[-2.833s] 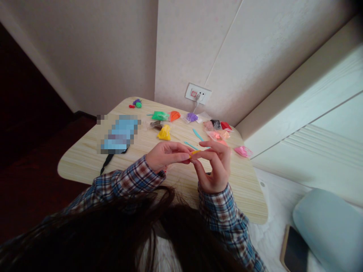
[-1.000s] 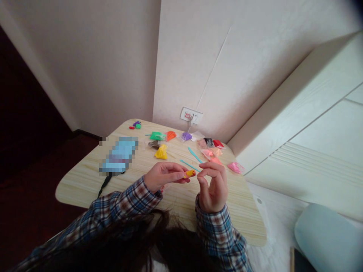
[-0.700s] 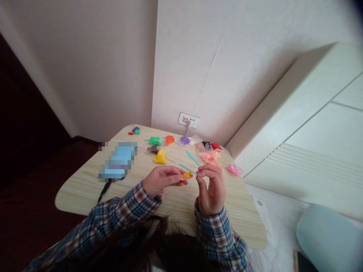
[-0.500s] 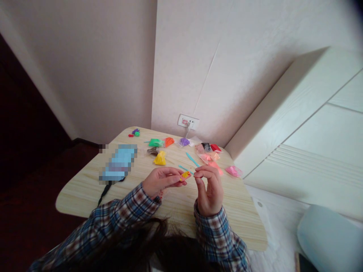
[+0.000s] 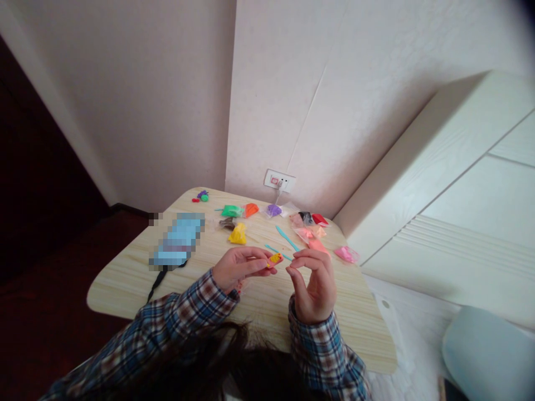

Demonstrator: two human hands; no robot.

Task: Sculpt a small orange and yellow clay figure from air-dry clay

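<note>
My left hand [image 5: 240, 268] pinches a small pink-orange clay piece [image 5: 275, 259] with yellow on its top and tiny dark marks near the right end. Just right of it, my right hand [image 5: 314, 283] is bent into a pinch, thumb close to the fingertips. Whatever lies between those fingertips is too small to make out. Beyond the hands, a light-blue modelling tool [image 5: 286, 236] and a thinner blue tool [image 5: 276, 250] lie on the wooden table [image 5: 259, 317]. A bag of yellow clay [image 5: 238, 234] sits past my left hand.
Bags of green [image 5: 231, 211], orange [image 5: 251, 210], purple [image 5: 274, 210] and pink clay [image 5: 346, 254] lie along the back and right. A blurred-out phone-like device [image 5: 179, 239] with a black cord is at left. Small clay pieces [image 5: 203, 196] rest in the far-left corner.
My right hand has shifted slightly right, away from the clay piece. My left hand still holds the piece, and the whole view has moved a little.
</note>
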